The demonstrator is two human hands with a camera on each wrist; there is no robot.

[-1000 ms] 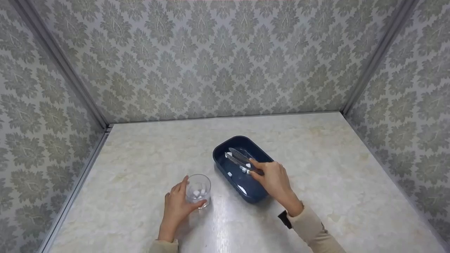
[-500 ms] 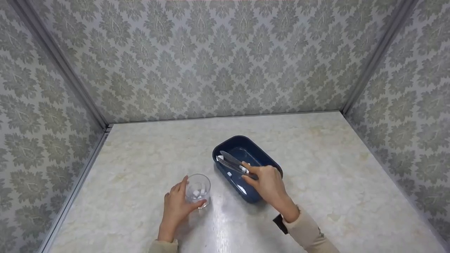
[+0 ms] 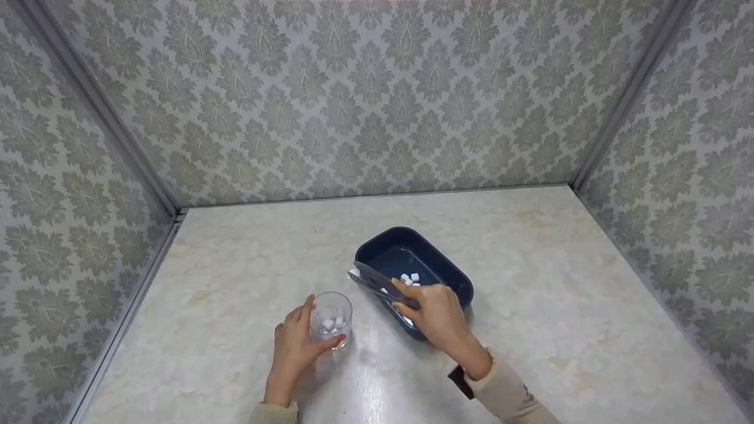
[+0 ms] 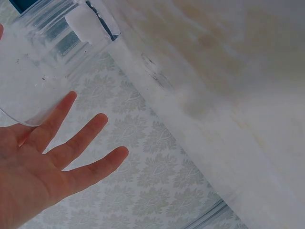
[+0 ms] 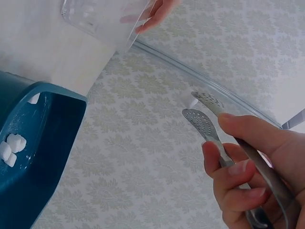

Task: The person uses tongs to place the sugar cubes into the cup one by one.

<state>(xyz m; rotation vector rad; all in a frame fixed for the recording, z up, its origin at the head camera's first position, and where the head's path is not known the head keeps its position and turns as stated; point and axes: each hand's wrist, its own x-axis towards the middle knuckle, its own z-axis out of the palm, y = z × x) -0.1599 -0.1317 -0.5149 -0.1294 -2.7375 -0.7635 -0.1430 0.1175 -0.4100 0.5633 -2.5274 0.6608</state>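
Note:
My left hand (image 3: 296, 341) holds a clear drinking glass (image 3: 332, 306) upright on the table, thumb on its near side and index finger at the rim. White cubes (image 3: 333, 323) lie at the glass's bottom. In the left wrist view, the other fingers (image 4: 78, 143) spread away from the glass. My right hand (image 3: 439, 315) grips metal serving tongs (image 3: 377, 282), whose perforated tips (image 5: 200, 121) pinch one white cube (image 5: 191, 101). The tongs reach over the left rim of a dark blue tray (image 3: 436, 257), toward the glass. Several more cubes (image 5: 10, 149) sit inside the tray.
The pale marbled table (image 3: 253, 247) extends all round the tray and glass. Patterned wallpapered panels (image 3: 377, 100) enclose it at the back and both sides, with grey metal strips (image 3: 106, 112) in the corners.
My right hand has carried the tongs with the white cube left and nearer, from inside the tray to over its left rim. The left hand and glass stay put.

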